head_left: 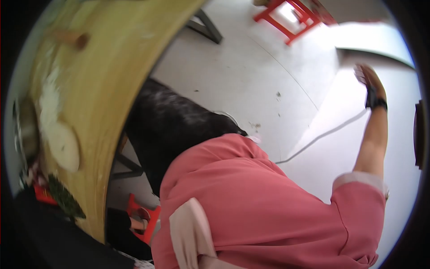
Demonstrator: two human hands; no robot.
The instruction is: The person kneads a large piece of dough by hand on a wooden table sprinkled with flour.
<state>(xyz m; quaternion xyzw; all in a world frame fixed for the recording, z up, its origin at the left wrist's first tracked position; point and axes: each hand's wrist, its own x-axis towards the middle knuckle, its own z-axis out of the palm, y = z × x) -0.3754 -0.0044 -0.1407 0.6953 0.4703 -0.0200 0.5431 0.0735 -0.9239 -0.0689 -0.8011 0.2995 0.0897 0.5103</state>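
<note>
My right hand (371, 80) is held out at the far right, with a black band on the wrist. Its fingers look loosely stretched and slightly blurred, and I see nothing in them. Behind it is a bright white surface (378, 36), with a gap between them that I cannot judge. My left hand is out of view. On the wooden table (112, 58) to the left lie a flat round of dough (65, 145), a patch of white flour (50, 98) and a blurred wooden rolling pin (71, 38).
A metal bowl (27, 130) and a dark green heap (66, 197) sit by the table's edge. Someone in black (58, 237) is at lower left. Red stools (268, 17) (152, 222) stand on the floor. A grey cord (324, 134) runs across it.
</note>
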